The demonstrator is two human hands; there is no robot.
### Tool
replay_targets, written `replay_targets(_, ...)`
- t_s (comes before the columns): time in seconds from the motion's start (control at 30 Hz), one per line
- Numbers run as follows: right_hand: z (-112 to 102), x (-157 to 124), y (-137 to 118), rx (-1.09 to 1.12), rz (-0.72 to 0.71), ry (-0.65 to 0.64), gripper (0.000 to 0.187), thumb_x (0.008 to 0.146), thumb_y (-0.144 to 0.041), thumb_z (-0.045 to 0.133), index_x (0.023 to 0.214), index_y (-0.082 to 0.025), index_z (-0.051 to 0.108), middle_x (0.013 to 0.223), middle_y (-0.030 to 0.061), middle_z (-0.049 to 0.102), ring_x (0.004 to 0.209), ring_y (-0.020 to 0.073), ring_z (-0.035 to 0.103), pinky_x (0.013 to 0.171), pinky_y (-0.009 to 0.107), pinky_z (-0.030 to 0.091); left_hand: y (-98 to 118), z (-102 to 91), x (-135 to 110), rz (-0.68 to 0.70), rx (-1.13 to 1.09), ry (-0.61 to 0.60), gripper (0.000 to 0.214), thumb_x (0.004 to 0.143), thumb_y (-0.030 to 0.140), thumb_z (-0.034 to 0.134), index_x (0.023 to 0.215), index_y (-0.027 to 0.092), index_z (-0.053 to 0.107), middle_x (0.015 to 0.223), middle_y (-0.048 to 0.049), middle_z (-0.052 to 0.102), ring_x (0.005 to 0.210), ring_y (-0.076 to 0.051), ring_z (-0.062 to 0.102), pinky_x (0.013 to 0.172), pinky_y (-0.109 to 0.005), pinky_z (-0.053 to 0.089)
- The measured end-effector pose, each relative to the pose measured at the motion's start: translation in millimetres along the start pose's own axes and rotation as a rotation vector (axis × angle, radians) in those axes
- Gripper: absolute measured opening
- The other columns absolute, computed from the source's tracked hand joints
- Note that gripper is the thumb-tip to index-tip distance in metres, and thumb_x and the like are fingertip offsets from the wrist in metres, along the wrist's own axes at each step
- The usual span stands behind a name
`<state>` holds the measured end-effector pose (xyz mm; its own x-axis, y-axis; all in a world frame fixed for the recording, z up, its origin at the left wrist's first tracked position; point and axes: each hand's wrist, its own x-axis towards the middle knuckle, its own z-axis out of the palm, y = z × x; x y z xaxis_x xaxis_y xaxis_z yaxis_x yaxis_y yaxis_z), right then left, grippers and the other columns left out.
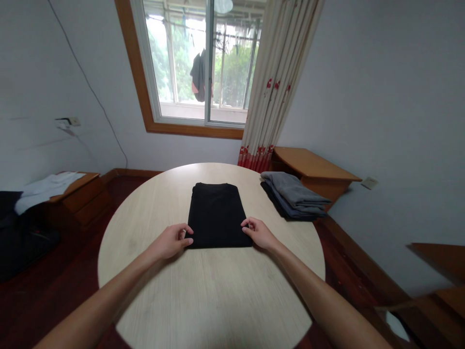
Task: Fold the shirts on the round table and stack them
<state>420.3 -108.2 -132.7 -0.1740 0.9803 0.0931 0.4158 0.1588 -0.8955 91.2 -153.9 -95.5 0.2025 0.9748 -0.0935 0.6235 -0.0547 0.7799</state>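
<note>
A black garment (217, 213), folded into a neat, nearly rectangular shape, lies flat on the round light-wood table (214, 295). At its near left corner is my left hand (173, 241), with thumb and forefinger curled over the side edge. My right hand (258, 232) pinches the opposite side edge near the close right corner. Both hands rest low, close to the tabletop, and the fingers under them are partly hidden. Whether the cloth is a shirt or something else I cannot tell.
Folded grey and dark clothes (296, 194) are stacked at the table's right edge. Behind them stands a wooden desk (316, 165) by a curtain (278, 87) and window. On the left, a low wooden cabinet (85, 198) carries white cloth (51, 186).
</note>
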Motion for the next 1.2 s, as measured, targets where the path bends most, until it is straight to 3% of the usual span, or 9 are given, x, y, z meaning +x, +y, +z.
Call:
replay_targets(0.1,-8,-14,-9,-0.006,0.129,-0.143,0.013,0.077,-0.028,0.069,0.082,-0.019,0.061,0.058,-0.0078,0.047,0.048,0.0092,0.046,0.047,0.021,0.034,-3,-4.7,-13,-0.083,-0.066,-0.175,0.046,0.065,0.053,0.076,0.093,0.018,0.067,0.058,0.006,0.053,0.053,-0.014,0.049,0.055,-0.026,0.034)
replay_targets(0.2,-27,-24,-24,0.056,0.34,-0.528,0.026,0.076,-0.035,0.076,0.091,-0.019,0.063,0.055,-0.0075,0.052,0.045,0.0122,0.056,0.044,0.022,0.043,-5,-17.5,-20,-0.156,-0.201,-0.55,0.055,0.064,0.054,0.081,0.102,0.018,0.066,0.056,0.0031,0.06,0.051,-0.015,0.054,0.051,-0.025,0.03)
replay_targets(0.27,-40,-18,-34,0.108,0.407,-0.682,0.035,0.074,-0.039,0.08,0.098,-0.018,0.065,0.057,-0.0048,0.058,0.052,0.0161,0.064,0.05,0.025,0.052,-4,-26.5,-13,-0.181,-0.273,-0.635,0.054,0.067,0.057,0.081,0.101,0.018,0.064,0.058,0.0005,0.064,0.054,-0.016,0.059,0.051,-0.024,0.031)
replay_targets(0.4,-41,22,-39,0.217,0.395,-0.397,0.036,0.075,-0.034,0.081,0.103,-0.019,0.064,0.065,-0.0025,0.062,0.056,0.0129,0.062,0.054,0.025,0.054,3,-32.0,31,-0.255,-0.349,-0.248,0.046,0.072,0.055,0.079,0.092,0.02,0.058,0.061,0.0024,0.061,0.055,-0.015,0.06,0.05,-0.023,0.035)
replay_targets(0.6,-3,92,-18,0.285,0.224,0.059,0.035,0.075,-0.021,0.076,0.109,-0.015,0.067,0.066,-0.0047,0.056,0.058,0.0107,0.053,0.056,0.023,0.047,8,-20.8,104,-0.244,-0.426,0.229,0.051,0.076,0.035,0.079,0.117,0.015,0.057,0.058,0.0067,0.055,0.048,-0.011,0.05,0.048,-0.023,0.038)
replay_targets(0.73,10,119,-11,0.196,0.112,0.208,0.032,0.073,-0.021,0.074,0.104,-0.013,0.072,0.09,0.0045,0.07,0.084,0.017,0.064,0.082,0.031,0.052,1,-15.2,127,-0.157,-0.461,0.3,0.066,0.07,0.035,0.083,0.127,0.011,0.059,0.063,0.0019,0.063,0.054,-0.014,0.057,0.051,-0.024,0.042)
replay_targets(0.83,10,129,-11,0.134,0.06,0.242,0.029,0.072,-0.018,0.068,0.101,-0.014,0.074,0.106,0.009,0.073,0.102,0.0204,0.065,0.096,0.035,0.05,-7,-14.2,133,-0.024,-0.572,0.306,0.066,0.063,0.038,0.086,0.12,0.012,0.066,0.078,-0.005,0.072,0.074,-0.019,0.068,0.069,-0.03,0.053)
replay_targets(1.03,5,139,-21,0.315,-0.068,0.172,0.043,0.073,-0.03,0.069,0.113,-0.016,0.072,0.105,0.0062,0.074,0.096,0.0203,0.067,0.087,0.034,0.054,-17,-22.5,135,0.229,-0.709,0.357,0.065,0.065,0.045,0.083,0.12,0.014,0.069,0.122,-0.0148,0.071,0.115,-0.028,0.064,0.099,-0.041,0.051)
replay_targets(1.2,12,145,-20,0.059,-0.041,0.172,0.036,0.08,-0.022,0.062,0.114,-0.014,0.072,0.116,0.0102,0.072,0.101,0.0202,0.066,0.095,0.035,0.051,-33,-21.7,139,0.134,-0.636,0.446,0.059,0.071,0.038,0.078,0.123,0.012,0.069,0.126,-0.0165,0.069,0.115,-0.028,0.065,0.097,-0.038,0.053)
